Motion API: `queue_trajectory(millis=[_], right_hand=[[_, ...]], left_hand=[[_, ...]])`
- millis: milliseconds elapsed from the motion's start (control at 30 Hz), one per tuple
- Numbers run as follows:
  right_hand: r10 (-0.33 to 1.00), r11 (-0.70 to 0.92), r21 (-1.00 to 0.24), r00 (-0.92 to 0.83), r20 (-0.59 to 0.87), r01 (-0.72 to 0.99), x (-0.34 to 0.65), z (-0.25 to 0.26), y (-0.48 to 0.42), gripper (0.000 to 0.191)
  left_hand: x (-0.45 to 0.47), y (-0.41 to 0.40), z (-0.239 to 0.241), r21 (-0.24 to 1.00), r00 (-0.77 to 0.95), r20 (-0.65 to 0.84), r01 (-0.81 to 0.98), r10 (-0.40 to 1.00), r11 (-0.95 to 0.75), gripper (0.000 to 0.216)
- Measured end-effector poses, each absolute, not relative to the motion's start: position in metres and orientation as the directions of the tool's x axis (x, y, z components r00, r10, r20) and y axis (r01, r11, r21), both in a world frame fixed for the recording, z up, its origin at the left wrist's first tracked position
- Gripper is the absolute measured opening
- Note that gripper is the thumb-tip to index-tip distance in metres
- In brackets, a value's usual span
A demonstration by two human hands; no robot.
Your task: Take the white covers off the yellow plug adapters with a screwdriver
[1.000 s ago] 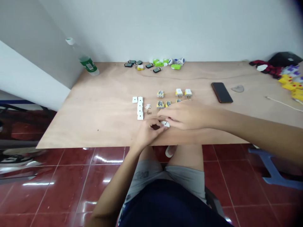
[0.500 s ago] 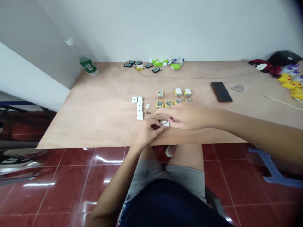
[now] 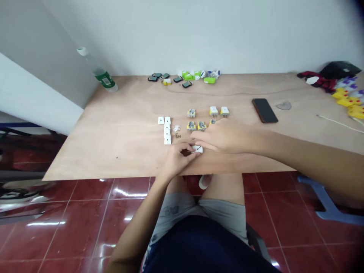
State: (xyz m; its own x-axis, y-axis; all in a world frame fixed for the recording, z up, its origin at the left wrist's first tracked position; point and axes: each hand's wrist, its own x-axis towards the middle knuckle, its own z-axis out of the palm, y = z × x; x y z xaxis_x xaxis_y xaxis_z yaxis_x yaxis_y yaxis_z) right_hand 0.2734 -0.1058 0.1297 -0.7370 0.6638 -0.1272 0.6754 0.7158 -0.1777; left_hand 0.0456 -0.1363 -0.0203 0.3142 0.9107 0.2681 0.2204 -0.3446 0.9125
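Note:
My left hand [image 3: 176, 159] rests near the table's front edge, thumb and fingers closed round a small white plug housing [image 3: 196, 150]. From the right, my right hand [image 3: 220, 136] reaches over it, fingers closed round a thin dark screwdriver [image 3: 198, 148] whose shaft meets the white face; its handle is hidden in the hand. Just beyond lie open yellow-and-white plugs [image 3: 191, 126] with their insides showing, some covered by my right hand. Left of them are small white bits [image 3: 176, 128], tiny brass-coloured screws [image 3: 178, 135] and a column of white covers [image 3: 167, 131].
Two closed plugs [image 3: 214, 110] stand farther back. Black modules [image 3: 187, 84] and green pieces [image 3: 209, 80] line the wall. A bottle [image 3: 105, 79] leans at the left. A phone [image 3: 264, 110], a cable [image 3: 338, 122] and yellow toys [image 3: 348, 101] lie right on the wooden table [image 3: 119, 129].
My right hand has shifted slightly up and its fingers have straightened somewhat over the white housing. My left hand stays in place, still holding it.

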Motion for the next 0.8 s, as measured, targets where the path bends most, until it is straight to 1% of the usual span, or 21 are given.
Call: queue_trajectory(millis=[33,100,200,267,367,433,533,600,667,700,733,800], right_hand=[[0.663,0.713,-0.175,-0.734,-0.147,0.679,0.2736,0.1295,-0.1053,0.034],[0.628,0.727,-0.223,-0.76,-0.166,0.649,0.2749,0.1287,-0.1035,0.033],[0.534,0.779,-0.316,-0.837,-0.12,0.542,0.2766,0.1277,-0.1017,0.031],[0.533,0.79,-0.297,-0.84,-0.102,0.537,0.2755,0.1283,-0.1021,0.029],[0.622,0.74,-0.228,-0.773,-0.129,0.633,0.2726,0.1304,-0.1039,0.028],[0.631,0.718,-0.248,-0.758,-0.164,0.651,0.2718,0.1311,-0.1049,0.027],[0.567,0.747,-0.299,-0.804,-0.179,0.594,0.2724,0.1292,-0.1063,0.025],[0.586,0.752,-0.252,-0.793,-0.165,0.609,0.2727,0.1265,-0.1075,0.026],[0.647,0.727,-0.174,-0.747,-0.151,0.665,0.2727,0.1243,-0.108,0.028],[0.667,0.713,-0.156,-0.73,-0.153,0.684,0.2728,0.1238,-0.1077,0.029],[0.67,0.707,-0.163,-0.726,-0.157,0.688,0.2731,0.1239,-0.1071,0.029],[0.626,0.723,-0.25,-0.764,-0.158,0.644,0.2744,0.1254,-0.1051,0.026]], left_hand=[[0.0453,-0.1365,-0.0204,0.911,0.314,0.261,0.233,0.913,-0.341,0.014],[0.0446,-0.1367,-0.0196,0.91,0.328,0.239,0.251,0.914,-0.329,0.015],[0.0439,-0.1368,-0.0174,0.909,0.342,0.221,0.267,0.913,-0.32,0.02],[0.0438,-0.1367,-0.0166,0.908,0.336,0.226,0.267,0.914,-0.323,0.023],[0.0442,-0.1366,-0.0171,0.912,0.34,0.238,0.244,0.91,-0.33,0.026],[0.0443,-0.1366,-0.0177,0.913,0.35,0.243,0.233,0.905,-0.335,0.027],[0.0441,-0.1366,-0.0177,0.903,0.345,0.248,0.256,0.905,-0.345,0.025],[0.044,-0.1366,-0.0176,0.9,0.337,0.244,0.271,0.909,-0.342,0.025],[0.044,-0.1366,-0.0178,0.904,0.334,0.24,0.264,0.911,-0.335,0.025],[0.044,-0.1366,-0.0181,0.907,0.334,0.241,0.258,0.911,-0.334,0.025],[0.044,-0.1366,-0.0185,0.908,0.334,0.241,0.254,0.911,-0.333,0.025],[0.0439,-0.1366,-0.0189,0.908,0.336,0.239,0.256,0.911,-0.332,0.024]])
